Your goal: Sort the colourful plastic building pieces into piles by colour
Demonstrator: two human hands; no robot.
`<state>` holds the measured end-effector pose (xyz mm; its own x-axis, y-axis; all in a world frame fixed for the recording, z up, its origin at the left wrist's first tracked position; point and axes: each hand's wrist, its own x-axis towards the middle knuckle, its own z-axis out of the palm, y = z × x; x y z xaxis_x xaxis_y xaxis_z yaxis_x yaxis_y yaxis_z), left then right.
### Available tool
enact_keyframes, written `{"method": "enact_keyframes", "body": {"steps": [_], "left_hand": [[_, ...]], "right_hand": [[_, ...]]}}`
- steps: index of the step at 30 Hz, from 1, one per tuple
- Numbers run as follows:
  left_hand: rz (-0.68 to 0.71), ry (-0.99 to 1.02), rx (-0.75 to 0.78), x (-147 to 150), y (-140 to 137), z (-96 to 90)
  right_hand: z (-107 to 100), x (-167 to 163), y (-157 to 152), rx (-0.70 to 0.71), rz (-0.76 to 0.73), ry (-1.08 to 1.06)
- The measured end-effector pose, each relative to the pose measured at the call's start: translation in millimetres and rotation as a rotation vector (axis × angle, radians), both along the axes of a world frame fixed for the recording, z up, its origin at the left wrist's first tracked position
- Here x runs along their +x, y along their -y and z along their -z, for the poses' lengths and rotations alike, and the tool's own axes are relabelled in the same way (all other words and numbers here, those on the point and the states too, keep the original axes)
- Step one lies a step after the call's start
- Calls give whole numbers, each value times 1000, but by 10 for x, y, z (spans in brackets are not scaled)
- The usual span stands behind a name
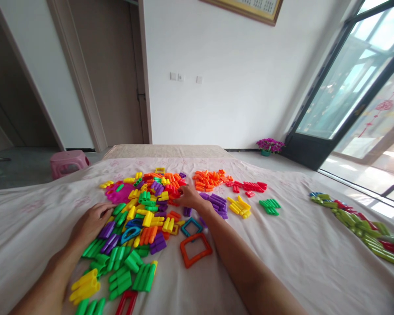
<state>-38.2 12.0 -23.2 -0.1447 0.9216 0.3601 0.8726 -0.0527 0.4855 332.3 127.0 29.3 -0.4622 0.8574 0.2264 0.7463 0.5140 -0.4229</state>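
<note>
A mixed pile of plastic building blocks, shaped like joined tubes, covers the left middle of the cloth. At its left edge, my left hand [93,219] rests beside green blocks [120,208] and purple blocks [110,243], with a gap between thumb and fingers. My right hand [191,197] reaches to the pile's far right side. Its fingers are bent onto a red block [173,194], partly hidden by them. Purple blocks [216,204] lie just right of that wrist. Nearer me are an orange square frame [184,256] and a blue square frame [182,228].
Separate groups of orange [208,179], red [254,187], yellow [239,206] and green blocks [269,206] lie to the right. Long olive-green pieces [348,217] sit at the far right edge. A pink plate-like piece [118,194] lies behind my left hand; a pink stool [69,162] stands beyond.
</note>
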Motion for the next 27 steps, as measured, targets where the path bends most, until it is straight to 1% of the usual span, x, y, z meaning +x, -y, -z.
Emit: {"method": "enact_keyframes", "body": {"steps": [3,7,9,11,15,18,20,22,24,27], "left_hand": [[-3,1,6,-2,-3,1],[-2,2,4,-12,-14,16],[1,0,0,-20,-20,25],[5,0,2,-25,-23,32],[5,1,15,-26,-21,38],[3,-2,19,-28,-19,47],[4,-2,19,-32,-20,54],[5,-1,18,-36,-22,56],[3,0,18,-36,-22,52],[1,-6,18,-31,-17,37]], "right_hand": [[-97,21,50,12,28,41],[-249,58,122,75,65,143],[-294,83,136,87,102,185],[-312,116,124,93,158,178],[-316,202,38,66,314,58],[-340,270,-27,103,449,-126],[-359,296,-48,137,489,-226],[-366,296,-48,158,471,-265],[-354,269,-28,138,392,-237],[-316,202,24,-8,190,-108]]}}
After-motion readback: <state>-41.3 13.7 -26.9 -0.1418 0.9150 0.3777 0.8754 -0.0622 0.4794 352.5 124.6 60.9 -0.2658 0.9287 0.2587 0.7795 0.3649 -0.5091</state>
